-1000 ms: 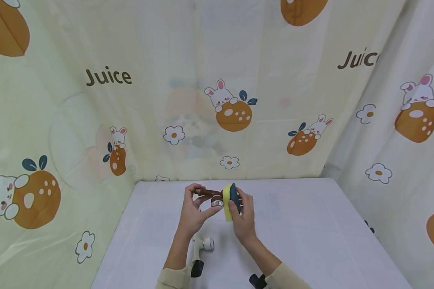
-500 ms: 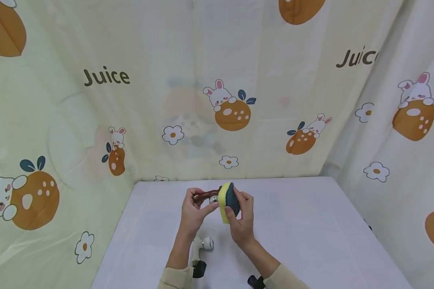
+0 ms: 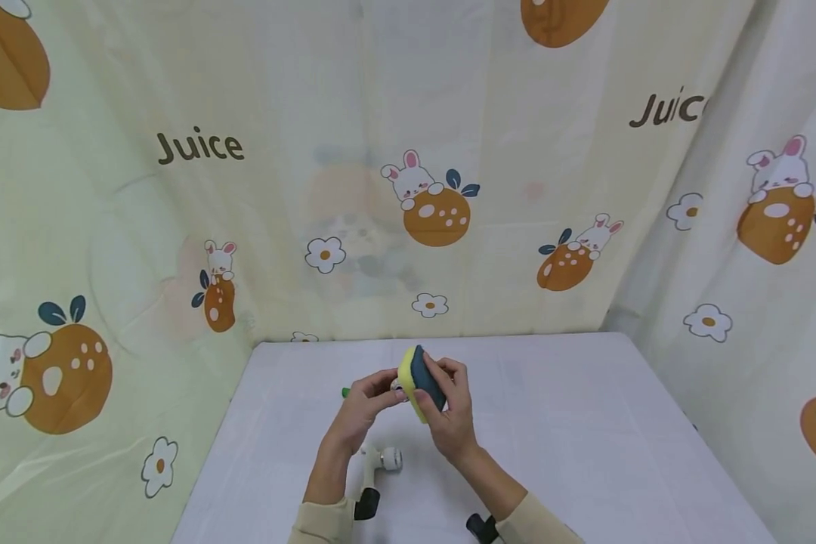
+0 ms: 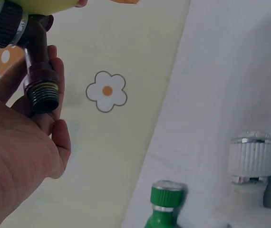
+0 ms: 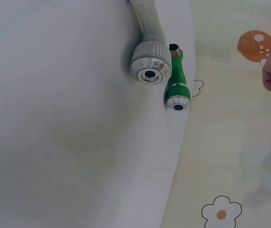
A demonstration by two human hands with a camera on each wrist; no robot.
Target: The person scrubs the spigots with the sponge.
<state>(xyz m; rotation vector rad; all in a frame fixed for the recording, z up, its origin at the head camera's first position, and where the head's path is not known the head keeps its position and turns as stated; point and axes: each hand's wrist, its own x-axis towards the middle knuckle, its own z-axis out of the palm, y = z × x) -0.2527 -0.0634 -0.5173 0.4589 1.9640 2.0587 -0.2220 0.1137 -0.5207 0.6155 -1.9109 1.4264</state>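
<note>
My left hand (image 3: 360, 412) grips a brown tap with a threaded end. That brown tap (image 4: 43, 78) shows well in the left wrist view, its dark ribbed knob with silver edges at the upper left. From the head view, fingers and sponge hide most of it; only a bit of the silver knob shows. A yellow sponge with a dark green scouring side (image 3: 427, 381) is held in my right hand (image 3: 452, 415), thumb on the near side. Its yellow face lies against the tap.
A white tap (image 3: 374, 468) with a black end lies on the table (image 3: 551, 431) below my hands. Behind my left hand is a green tap (image 3: 345, 392). By the right sleeve lies a black part (image 3: 480, 527), partly covered. A printed curtain (image 3: 510, 302) closes off the back.
Both hands have shifted a little to the left. The brown tap has turned within my left hand, and more of the sponge's dark side faces the head view. A green tap's end has come into sight.
</note>
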